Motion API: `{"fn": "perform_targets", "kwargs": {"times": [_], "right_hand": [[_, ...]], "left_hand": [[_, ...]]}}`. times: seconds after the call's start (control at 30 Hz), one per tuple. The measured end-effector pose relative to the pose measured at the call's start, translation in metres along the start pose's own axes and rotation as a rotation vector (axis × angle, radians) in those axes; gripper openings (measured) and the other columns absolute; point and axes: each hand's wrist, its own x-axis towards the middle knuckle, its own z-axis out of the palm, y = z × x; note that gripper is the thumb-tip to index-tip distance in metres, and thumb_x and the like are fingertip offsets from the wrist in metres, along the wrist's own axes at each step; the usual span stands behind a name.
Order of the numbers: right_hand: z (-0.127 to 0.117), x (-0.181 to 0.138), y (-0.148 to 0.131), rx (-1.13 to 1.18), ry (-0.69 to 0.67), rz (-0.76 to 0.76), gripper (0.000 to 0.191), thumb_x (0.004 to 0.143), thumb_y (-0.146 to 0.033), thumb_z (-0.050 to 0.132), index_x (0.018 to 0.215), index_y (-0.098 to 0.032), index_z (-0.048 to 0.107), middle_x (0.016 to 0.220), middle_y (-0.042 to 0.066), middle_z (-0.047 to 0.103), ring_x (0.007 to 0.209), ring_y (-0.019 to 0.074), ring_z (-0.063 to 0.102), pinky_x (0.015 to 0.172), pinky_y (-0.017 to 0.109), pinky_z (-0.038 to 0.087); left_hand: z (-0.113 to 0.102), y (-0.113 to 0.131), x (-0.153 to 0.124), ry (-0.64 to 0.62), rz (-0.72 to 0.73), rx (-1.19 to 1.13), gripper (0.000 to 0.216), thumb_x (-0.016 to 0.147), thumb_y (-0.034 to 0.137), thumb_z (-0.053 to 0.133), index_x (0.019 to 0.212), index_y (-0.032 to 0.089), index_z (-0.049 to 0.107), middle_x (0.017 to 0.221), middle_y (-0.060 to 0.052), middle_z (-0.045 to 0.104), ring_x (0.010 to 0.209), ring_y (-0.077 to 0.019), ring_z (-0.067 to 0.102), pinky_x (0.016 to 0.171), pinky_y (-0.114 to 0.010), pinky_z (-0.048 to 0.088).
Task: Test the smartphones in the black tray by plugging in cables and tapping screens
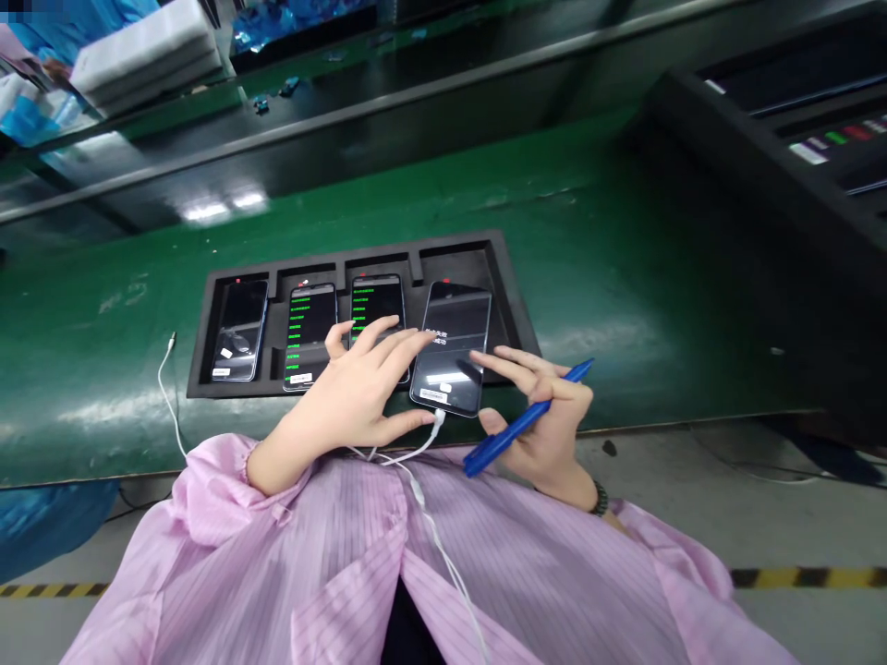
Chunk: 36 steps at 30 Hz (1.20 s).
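Note:
A smartphone (454,369) lies tilted over the front edge of a black foam tray, with a white cable (439,423) plugged into its lower end. White characters show on its dark screen. My left hand (360,388) has its fingers stretched out, a fingertip at this phone's left edge and the thumb beside the plug. Held in my right hand (547,425) is a blue pen (509,439); the index finger reaches to the screen's right side. Two phones with green text, one on the left (309,323) and one partly under my fingers (378,296), lie in the tray.
Another phone (240,328), its screen dark, sits in the tray's (513,296) left compartment. A white cable with a jack (172,340) lies on the green bench (125,305). Large black foam trays (721,185) stand at right. White foam packs (145,55) lie beyond the bench.

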Motion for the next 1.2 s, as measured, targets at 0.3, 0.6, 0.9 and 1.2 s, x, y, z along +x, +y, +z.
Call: {"fn": "perform_targets", "kwargs": {"times": [0.3, 0.6, 0.9, 1.2], "right_hand": [[0.009, -0.006, 0.014, 0.058, 0.114, 0.038, 0.016, 0.098, -0.031, 0.048, 0.105, -0.027, 0.035, 0.127, 0.01, 0.069, 0.128, 0.0289, 0.057, 0.1, 0.056, 0.037], [0.006, 0.028, 0.023, -0.228, 0.176, -0.165, 0.015, 0.101, -0.024, 0.048, 0.109, -0.025, 0.061, 0.104, 0.0, 0.075, 0.081, 0.0198, 0.057, 0.081, 0.039, 0.037], [0.012, 0.03, 0.026, -0.403, -0.003, -0.046, 0.03, 0.099, -0.044, 0.04, 0.093, -0.022, 0.06, 0.105, 0.004, 0.075, 0.093, 0.0258, 0.054, 0.091, 0.048, 0.026], [0.019, 0.005, 0.004, -0.237, 0.119, 0.196, 0.016, 0.102, -0.038, 0.045, 0.099, -0.024, 0.038, 0.123, 0.009, 0.072, 0.129, 0.0304, 0.052, 0.098, 0.049, 0.024]], "left_hand": [[0.005, 0.006, 0.016, -0.198, -0.077, 0.006, 0.099, 0.082, 0.05, 0.079, 0.159, 0.014, 0.028, 0.156, -0.022, 0.047, 0.15, -0.0426, 0.031, 0.118, -0.064, 0.011], [0.015, 0.013, 0.018, -0.154, -0.056, 0.07, 0.093, 0.084, 0.043, 0.081, 0.157, 0.013, 0.031, 0.146, -0.021, 0.058, 0.147, -0.0401, 0.039, 0.117, -0.06, 0.015], [0.02, 0.015, 0.015, -0.094, -0.055, 0.12, 0.09, 0.083, 0.046, 0.082, 0.156, 0.017, 0.037, 0.142, -0.019, 0.062, 0.143, -0.039, 0.044, 0.114, -0.057, 0.016], [0.024, 0.011, 0.013, -0.053, -0.069, 0.105, 0.097, 0.08, 0.055, 0.081, 0.157, 0.017, 0.036, 0.144, -0.017, 0.061, 0.144, -0.0386, 0.044, 0.113, -0.055, 0.017]]}}
